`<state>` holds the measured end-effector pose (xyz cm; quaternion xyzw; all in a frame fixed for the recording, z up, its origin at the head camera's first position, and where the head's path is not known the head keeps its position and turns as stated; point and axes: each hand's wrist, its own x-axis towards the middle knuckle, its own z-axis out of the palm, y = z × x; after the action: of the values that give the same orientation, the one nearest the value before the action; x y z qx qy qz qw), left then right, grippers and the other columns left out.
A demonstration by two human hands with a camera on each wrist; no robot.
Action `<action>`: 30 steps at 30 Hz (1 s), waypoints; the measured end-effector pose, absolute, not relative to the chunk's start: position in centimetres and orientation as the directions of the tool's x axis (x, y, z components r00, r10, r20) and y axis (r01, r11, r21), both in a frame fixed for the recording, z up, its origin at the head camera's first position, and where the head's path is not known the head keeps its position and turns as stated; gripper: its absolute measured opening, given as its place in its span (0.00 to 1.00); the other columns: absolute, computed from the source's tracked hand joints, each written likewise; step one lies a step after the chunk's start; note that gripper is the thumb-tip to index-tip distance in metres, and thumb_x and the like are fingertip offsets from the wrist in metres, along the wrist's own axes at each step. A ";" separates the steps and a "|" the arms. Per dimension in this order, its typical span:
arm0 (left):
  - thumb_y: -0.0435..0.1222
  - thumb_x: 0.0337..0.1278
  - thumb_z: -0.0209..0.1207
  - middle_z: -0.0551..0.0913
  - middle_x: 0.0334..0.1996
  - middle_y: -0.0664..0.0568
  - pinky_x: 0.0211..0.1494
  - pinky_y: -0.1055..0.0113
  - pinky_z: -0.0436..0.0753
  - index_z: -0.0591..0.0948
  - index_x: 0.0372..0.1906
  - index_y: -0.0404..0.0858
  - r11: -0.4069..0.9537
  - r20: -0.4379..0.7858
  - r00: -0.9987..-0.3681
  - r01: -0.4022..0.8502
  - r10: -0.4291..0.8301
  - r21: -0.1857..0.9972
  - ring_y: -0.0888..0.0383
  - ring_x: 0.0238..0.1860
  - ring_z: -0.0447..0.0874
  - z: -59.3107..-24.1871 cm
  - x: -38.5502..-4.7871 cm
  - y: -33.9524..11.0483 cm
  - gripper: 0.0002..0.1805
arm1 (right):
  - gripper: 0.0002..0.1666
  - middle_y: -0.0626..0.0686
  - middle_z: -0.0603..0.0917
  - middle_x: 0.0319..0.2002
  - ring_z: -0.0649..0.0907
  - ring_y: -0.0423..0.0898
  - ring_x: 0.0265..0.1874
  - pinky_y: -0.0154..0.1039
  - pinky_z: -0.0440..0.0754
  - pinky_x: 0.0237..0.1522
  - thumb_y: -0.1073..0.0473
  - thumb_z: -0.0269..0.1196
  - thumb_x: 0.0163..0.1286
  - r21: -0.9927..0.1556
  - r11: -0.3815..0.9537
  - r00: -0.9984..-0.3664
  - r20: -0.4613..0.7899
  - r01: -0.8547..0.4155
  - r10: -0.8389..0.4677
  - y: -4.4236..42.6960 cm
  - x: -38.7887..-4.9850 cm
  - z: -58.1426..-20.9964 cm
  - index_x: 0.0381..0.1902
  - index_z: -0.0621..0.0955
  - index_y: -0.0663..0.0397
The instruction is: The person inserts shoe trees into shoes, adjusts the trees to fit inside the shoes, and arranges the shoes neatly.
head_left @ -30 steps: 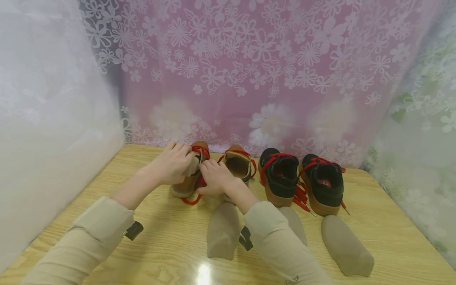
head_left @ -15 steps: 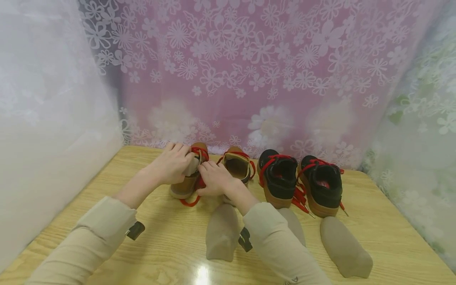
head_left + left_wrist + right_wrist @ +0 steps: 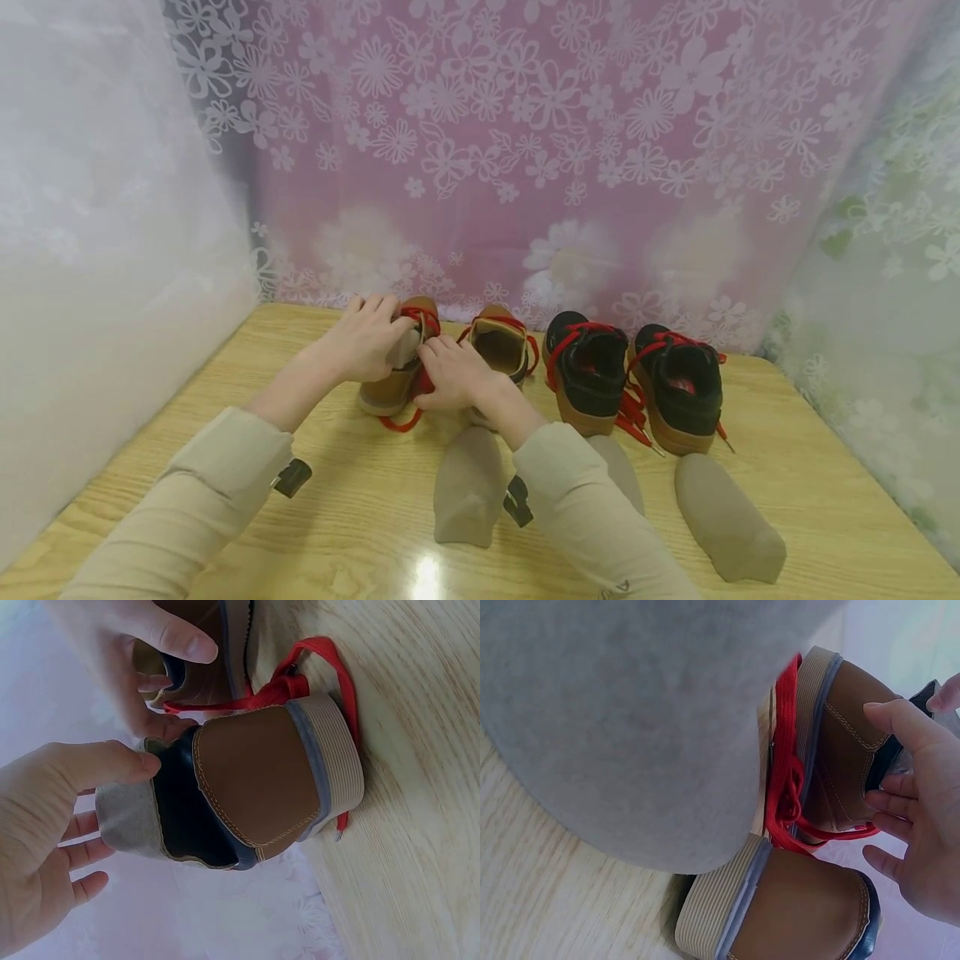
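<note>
The leftmost brown shoe [image 3: 386,390] with red laces stands at the back left. My left hand [image 3: 367,337] is at its opening; in the left wrist view the left hand [image 3: 52,825] has its thumb and fingers around a grey insert [image 3: 127,817] that sticks out of the brown shoe [image 3: 255,776]. On the shoe's right side, my right hand [image 3: 453,375] lies with fingers at the collar; the right wrist view shows the right hand [image 3: 930,795] with loosely bent fingers touching the side of the shoe [image 3: 847,712]. The insert's inner end is hidden.
A second brown shoe [image 3: 495,317] stands just right. Farther right are two black shoes [image 3: 588,383] [image 3: 686,408] with red laces. Grey inserts [image 3: 468,492] [image 3: 727,521] lie in front, one [image 3: 621,471] partly behind my right sleeve. A floral curtain [image 3: 480,167] hangs behind the table [image 3: 337,517].
My left hand and wrist have shifted slightly up and to the right, with the insert still in its fingers. The right hand has stayed nearly in place on the shoe.
</note>
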<state>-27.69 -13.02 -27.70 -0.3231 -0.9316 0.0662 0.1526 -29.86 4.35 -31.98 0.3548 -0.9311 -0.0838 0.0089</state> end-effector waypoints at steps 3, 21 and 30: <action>0.43 0.35 0.72 0.68 0.43 0.43 0.46 0.50 0.65 0.76 0.52 0.38 0.779 0.247 -0.739 0.588 0.627 -0.216 0.45 0.45 0.65 -27.7 -27.8 -13.1 0.33 | 0.45 0.54 0.66 0.63 0.62 0.50 0.63 0.47 0.61 0.61 0.37 0.58 0.59 0.162 0.731 -0.744 -0.042 -0.663 -0.666 4.4 -29.9 -32.0 0.66 0.63 0.57; 0.43 0.37 0.70 0.70 0.42 0.45 0.48 0.50 0.63 0.78 0.45 0.40 0.804 0.236 -0.771 0.544 0.592 -0.241 0.47 0.44 0.66 -27.4 -28.3 -12.8 0.25 | 0.42 0.52 0.68 0.59 0.64 0.49 0.61 0.47 0.63 0.59 0.36 0.59 0.58 0.165 0.729 -0.742 -0.027 -0.665 -0.670 4.3 -29.9 -31.9 0.62 0.66 0.56; 0.44 0.36 0.71 0.70 0.41 0.46 0.47 0.51 0.62 0.79 0.45 0.40 0.814 0.227 -0.784 0.532 0.578 -0.235 0.47 0.43 0.66 -27.3 -28.6 -12.6 0.25 | 0.40 0.51 0.69 0.59 0.65 0.48 0.61 0.46 0.63 0.58 0.36 0.59 0.58 0.167 0.725 -0.738 -0.029 -0.668 -0.674 4.4 -30.0 -31.9 0.61 0.67 0.55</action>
<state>-28.63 -12.58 -27.33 -0.2948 -0.9411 0.0793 0.1457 -29.98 4.35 -31.87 0.3614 -0.9285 -0.0833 0.0170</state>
